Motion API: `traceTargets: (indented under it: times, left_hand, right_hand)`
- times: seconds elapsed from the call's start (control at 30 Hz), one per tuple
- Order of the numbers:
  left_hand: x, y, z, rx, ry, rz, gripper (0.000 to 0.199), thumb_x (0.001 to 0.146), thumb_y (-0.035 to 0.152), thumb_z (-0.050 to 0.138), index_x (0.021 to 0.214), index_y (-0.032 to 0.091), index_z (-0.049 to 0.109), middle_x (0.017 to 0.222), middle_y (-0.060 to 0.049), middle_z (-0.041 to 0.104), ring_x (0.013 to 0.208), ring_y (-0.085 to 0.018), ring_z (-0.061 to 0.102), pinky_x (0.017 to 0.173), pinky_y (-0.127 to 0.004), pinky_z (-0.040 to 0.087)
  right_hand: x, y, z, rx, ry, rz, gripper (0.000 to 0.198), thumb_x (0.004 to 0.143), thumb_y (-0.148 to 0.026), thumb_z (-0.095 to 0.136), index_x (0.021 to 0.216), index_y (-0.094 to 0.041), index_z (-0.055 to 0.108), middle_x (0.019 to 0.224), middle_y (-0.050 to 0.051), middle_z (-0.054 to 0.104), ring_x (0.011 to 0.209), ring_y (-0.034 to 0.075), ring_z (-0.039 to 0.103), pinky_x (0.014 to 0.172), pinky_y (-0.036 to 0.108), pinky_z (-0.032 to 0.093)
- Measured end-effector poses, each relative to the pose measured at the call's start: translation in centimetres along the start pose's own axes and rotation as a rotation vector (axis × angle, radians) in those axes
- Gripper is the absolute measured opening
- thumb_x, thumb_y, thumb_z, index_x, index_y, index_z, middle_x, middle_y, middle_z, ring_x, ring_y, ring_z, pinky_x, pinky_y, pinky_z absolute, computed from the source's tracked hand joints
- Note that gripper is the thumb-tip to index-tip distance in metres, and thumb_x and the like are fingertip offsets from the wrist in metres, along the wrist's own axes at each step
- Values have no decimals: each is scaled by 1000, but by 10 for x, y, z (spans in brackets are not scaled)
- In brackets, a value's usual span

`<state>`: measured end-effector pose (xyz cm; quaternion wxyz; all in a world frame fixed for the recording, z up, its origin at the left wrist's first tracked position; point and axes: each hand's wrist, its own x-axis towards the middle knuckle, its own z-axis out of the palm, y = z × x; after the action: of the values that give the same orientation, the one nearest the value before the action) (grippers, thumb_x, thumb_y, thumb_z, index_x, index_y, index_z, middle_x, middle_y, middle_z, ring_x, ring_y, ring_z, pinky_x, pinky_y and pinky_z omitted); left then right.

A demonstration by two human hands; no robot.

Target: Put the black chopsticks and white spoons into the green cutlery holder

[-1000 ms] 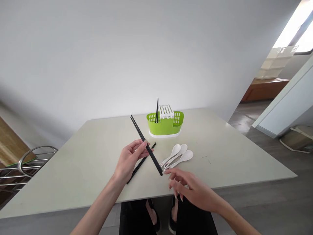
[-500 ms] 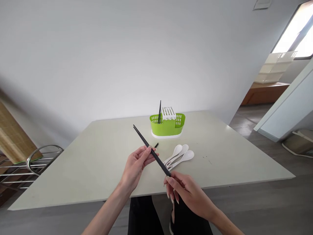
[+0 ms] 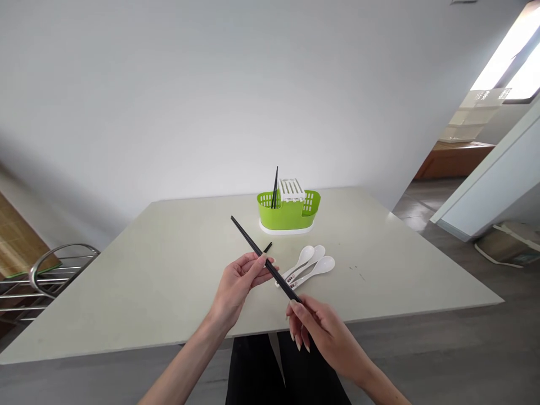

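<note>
A pair of black chopsticks [image 3: 246, 236] slants above the table, its thin tips pointing away to the left. Near the middle, my left hand [image 3: 240, 281] pinches the pair between thumb and fingers. At the thick ends my right hand [image 3: 316, 323] is closed on the same chopsticks. Behind my left fingers the end of another black chopstick [image 3: 268, 247] shows on the table; the rest of it is hidden. Three white spoons [image 3: 323, 265] lie fanned out just beyond my hands, their handles toward me and partly covered by the held chopsticks.
Toward the back of the pale table [image 3: 147, 281] stands a green cutlery basket [image 3: 287, 216] with a white base and a white slatted top. Black chopsticks [image 3: 275, 188] stand in its left compartment. A wall rises behind the table; a metal rack [image 3: 54, 270] is at the left.
The view has shifted slightly. Both hands still hold the chopsticks, now lying closer together lengthwise, and the basket and spoons stay where they were.
</note>
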<state>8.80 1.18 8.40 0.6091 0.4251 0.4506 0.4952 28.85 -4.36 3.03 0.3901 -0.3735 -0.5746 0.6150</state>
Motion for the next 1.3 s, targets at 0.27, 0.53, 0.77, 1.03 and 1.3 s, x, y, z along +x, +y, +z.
traceTargets:
  times: [0.27, 0.53, 0.77, 1.03, 1.3]
  left_hand:
    - [7, -3, -4, 40, -31, -5, 41, 79, 52, 90, 87, 16, 72, 107, -12, 83, 108, -28, 78, 108, -43, 59]
    - [5, -5, -10, 60, -7, -29, 42, 77, 53, 91, 86, 16, 72, 104, -12, 83, 103, -26, 79, 106, -41, 59]
    - [14, 1, -17, 113, 0, -59, 38, 75, 51, 92, 81, 18, 75, 98, -12, 83, 92, -25, 80, 101, -39, 61]
    - [31, 16, -25, 155, 69, 7, 37, 78, 53, 89, 77, 19, 75, 85, -8, 80, 93, -27, 79, 100, -40, 62]
    - [88, 85, -25, 366, 213, 325, 47, 72, 60, 91, 82, 17, 75, 80, -8, 81, 87, -29, 81, 94, -41, 64]
  right_hand:
    - [4, 9, -10, 32, 106, 38, 51, 106, -67, 46, 100, -19, 62, 75, -1, 61, 60, 12, 61, 55, 25, 48]
    - [8, 11, -6, 8, 82, 40, 53, 106, -68, 45, 95, -19, 61, 73, -1, 59, 60, 12, 60, 56, 25, 48]
    - [9, 10, -10, -8, 79, 37, 53, 105, -69, 45, 85, -21, 55, 68, -3, 56, 56, 11, 55, 58, 26, 47]
    - [19, 7, -31, -91, 59, 22, 50, 109, -63, 43, 82, -22, 53, 66, -3, 55, 58, 12, 52, 61, 27, 45]
    - [28, 0, -68, -111, -42, 10, 43, 107, -60, 50, 121, -20, 59, 81, 2, 66, 69, 15, 60, 66, 29, 49]
